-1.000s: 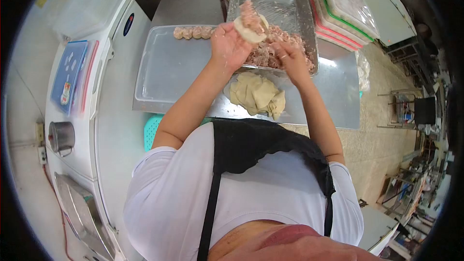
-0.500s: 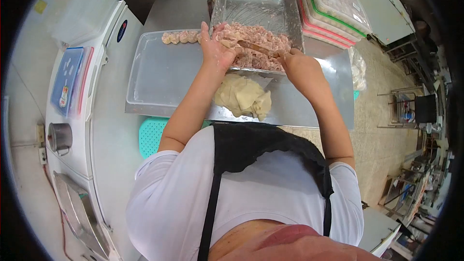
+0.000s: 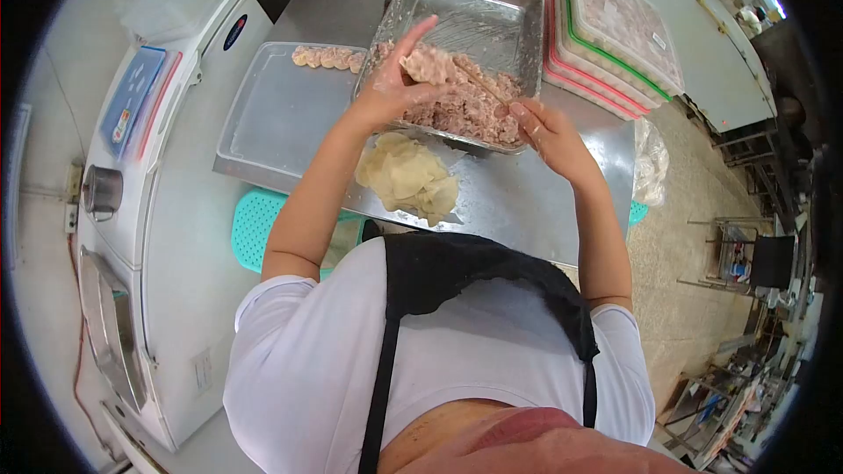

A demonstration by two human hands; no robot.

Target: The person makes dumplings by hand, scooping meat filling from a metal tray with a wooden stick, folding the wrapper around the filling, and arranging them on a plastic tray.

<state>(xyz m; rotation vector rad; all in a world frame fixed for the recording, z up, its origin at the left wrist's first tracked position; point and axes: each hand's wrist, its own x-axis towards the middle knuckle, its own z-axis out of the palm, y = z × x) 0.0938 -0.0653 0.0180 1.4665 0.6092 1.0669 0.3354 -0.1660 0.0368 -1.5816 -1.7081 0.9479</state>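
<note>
A: Where is the filled wrapper (image 3: 428, 64) sitting?
B: In the left hand (image 3: 388, 92), over the near-left part of the metal tray (image 3: 479, 0). Palm is cupping it, forefinger and thumb spreading wide.
A: Right hand (image 3: 544, 127)?
B: Pinching a thin stick (image 3: 479, 81), its tip pointing at the wrapper.
A: Risks?
B: Pressing hard could be tearing the dough; overfilling could be pushing mince (image 3: 479, 118) out.
A: Changes?
B: A second ago the wrapper was lying flat; now it is curling around its load.
A: Farther out?
B: Loose wrappers (image 3: 408, 177) are lying piled on the bench (image 3: 544, 202).
</note>
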